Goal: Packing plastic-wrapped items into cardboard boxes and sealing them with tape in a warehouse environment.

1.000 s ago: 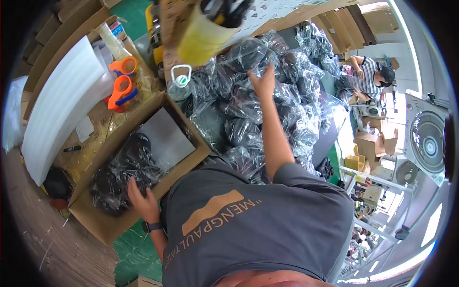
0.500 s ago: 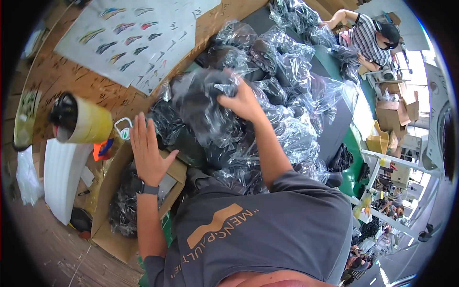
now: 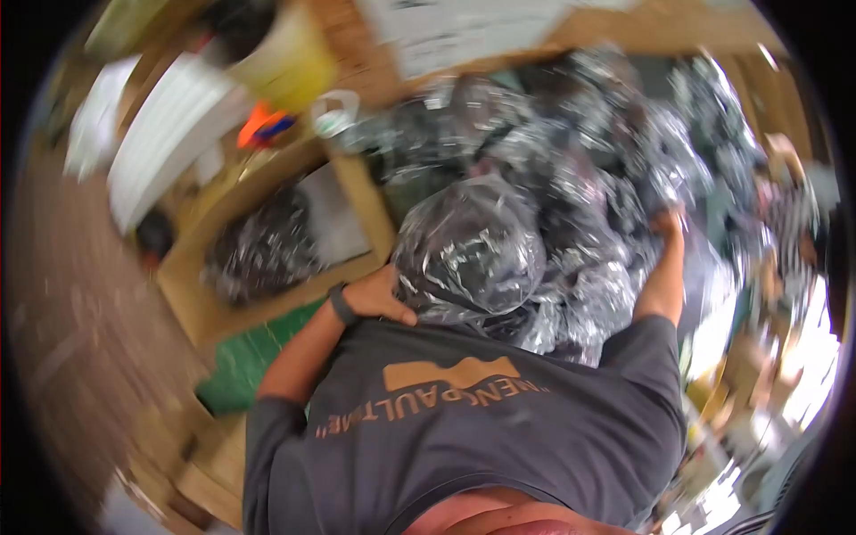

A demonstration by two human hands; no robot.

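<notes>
A clear plastic bag of dark contents [image 3: 477, 245] rests in front of my chest, on the near left of a heap of similar bags. My left hand [image 3: 379, 297] grips its left edge; the thumb shows in front, while the other fingers are hidden by the bag. Stretched out to the right, my right hand [image 3: 667, 219] touches the bagged items [image 3: 655, 165] at the heap's right side. Its fingers are blurred and partly buried in the plastic, so their grip does not show.
An open cardboard box [image 3: 192, 312] with bagged dark items stands left of the heap. Beyond it are a yellow container [image 3: 290, 67], a curved white object [image 3: 174, 129] and an orange-and-blue item [image 3: 263, 127]. Another person in a striped top [image 3: 795, 227] is at the far right.
My view has swung round. My left hand has come down from above the box to the near bag. My right hand has moved from the bag it held to the heap's right side.
</notes>
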